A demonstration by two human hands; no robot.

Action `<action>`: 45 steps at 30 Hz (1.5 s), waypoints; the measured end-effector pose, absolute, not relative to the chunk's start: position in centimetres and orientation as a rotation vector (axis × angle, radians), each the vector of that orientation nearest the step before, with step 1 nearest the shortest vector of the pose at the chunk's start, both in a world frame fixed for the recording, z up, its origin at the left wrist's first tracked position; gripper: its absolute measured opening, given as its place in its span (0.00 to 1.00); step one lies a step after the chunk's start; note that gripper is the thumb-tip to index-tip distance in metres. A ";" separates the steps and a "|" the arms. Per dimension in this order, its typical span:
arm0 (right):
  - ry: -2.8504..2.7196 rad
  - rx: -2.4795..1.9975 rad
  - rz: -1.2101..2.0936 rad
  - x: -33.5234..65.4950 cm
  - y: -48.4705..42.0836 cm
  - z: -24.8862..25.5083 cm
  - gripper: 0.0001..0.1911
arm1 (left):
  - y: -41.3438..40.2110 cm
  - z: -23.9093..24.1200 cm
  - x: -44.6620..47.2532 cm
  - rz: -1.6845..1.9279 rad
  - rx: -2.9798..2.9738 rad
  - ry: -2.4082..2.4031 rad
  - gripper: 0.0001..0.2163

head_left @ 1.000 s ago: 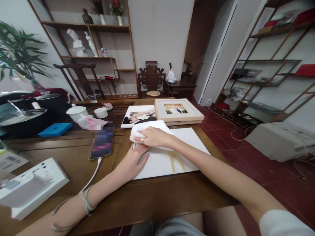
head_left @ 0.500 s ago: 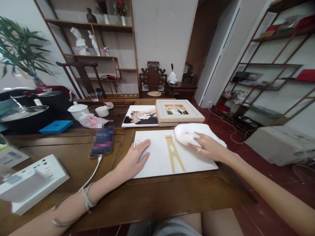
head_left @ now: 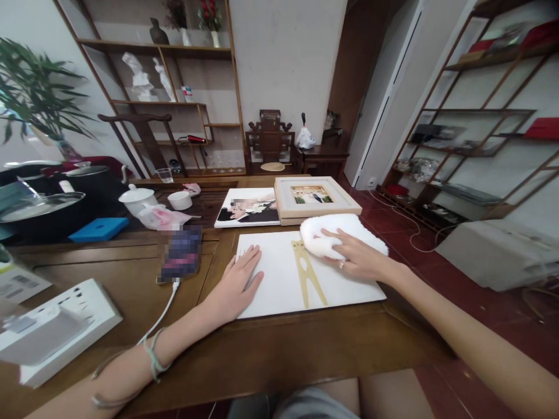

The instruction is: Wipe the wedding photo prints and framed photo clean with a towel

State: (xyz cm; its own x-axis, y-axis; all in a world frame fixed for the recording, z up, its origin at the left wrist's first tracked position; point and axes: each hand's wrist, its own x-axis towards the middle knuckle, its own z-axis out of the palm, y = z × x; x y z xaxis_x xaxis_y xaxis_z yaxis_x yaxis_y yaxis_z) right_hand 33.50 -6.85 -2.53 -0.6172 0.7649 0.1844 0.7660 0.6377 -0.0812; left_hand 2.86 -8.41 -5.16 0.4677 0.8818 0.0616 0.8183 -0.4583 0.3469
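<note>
A white board (head_left: 271, 285) lies flat on the wooden table, with a tan, forked strip (head_left: 302, 270) bearing a small animal-like head on its face. My left hand (head_left: 238, 285) rests flat on the board's left edge, fingers stretched out and holding nothing. Over the board's upper right, my right hand (head_left: 356, 254) presses on a fluffy white cloth (head_left: 321, 228), its fingers partly sunk in the pile. The cloth covers that corner of the board and the upper right of the strip's head.
Behind the board lie a photo print (head_left: 248, 208) and a wood-framed picture (head_left: 318, 195). To the left are a phone (head_left: 180, 256) on a white cable, a power strip (head_left: 70, 331), a blue block (head_left: 99, 228), a lidded white bowl (head_left: 138, 199) and a dark pan (head_left: 41, 215).
My right hand and the cloth have shifted slightly left and away from me across the board, and the cloth looks more spread. My left hand stays on the board's left edge.
</note>
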 end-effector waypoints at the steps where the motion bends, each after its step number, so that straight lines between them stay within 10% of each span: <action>1: -2.688 -1.256 0.019 33.5 -8.0 -2.3 0.12 | -8.4 -5.2 2.9 0.346 2.451 1.451 0.25; 13: -2.657 -1.496 0.612 35.2 -17.8 1.2 0.10 | -8.3 -5.7 2.7 0.427 2.473 1.402 0.24; 24: -2.557 -1.402 0.240 32.3 -5.6 -2.2 0.20 | -8.3 -5.2 2.8 0.412 2.427 1.413 0.23; 38: -2.550 -1.650 0.713 34.8 -15.6 2.0 0.19 | -8.2 -5.6 2.7 0.466 2.427 1.392 0.22; 45: -2.462 -1.577 0.435 32.5 -9.6 0.4 0.24 | -8.2 -5.5 2.7 0.465 2.427 1.399 0.22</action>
